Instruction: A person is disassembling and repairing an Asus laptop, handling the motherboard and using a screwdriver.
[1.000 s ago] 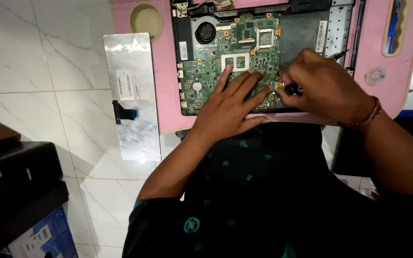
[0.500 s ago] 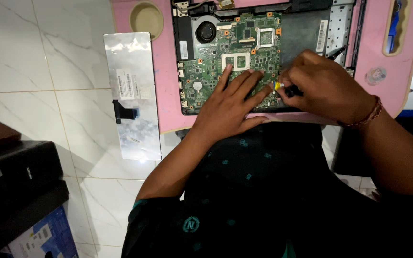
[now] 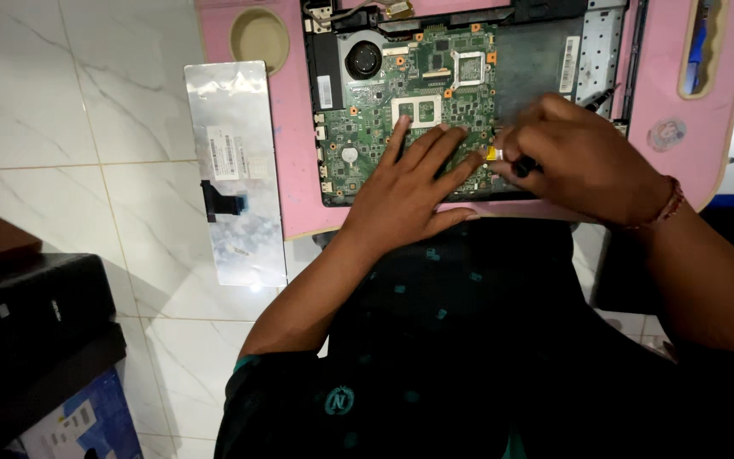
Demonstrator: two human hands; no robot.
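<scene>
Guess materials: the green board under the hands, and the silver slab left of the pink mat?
Green board: looks like laminate circuit board, matte green, with soldered chips and metal-framed sockets. Silver slab: probably sheet metal or foil-backed plastic, judging by its dull crinkled sheen; the look leaves it open.

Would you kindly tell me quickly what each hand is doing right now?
Left hand: open, fingers spread flat on the green laptop circuit board.
Right hand: closed around a black-and-yellow screwdriver, tip at the board.
</scene>
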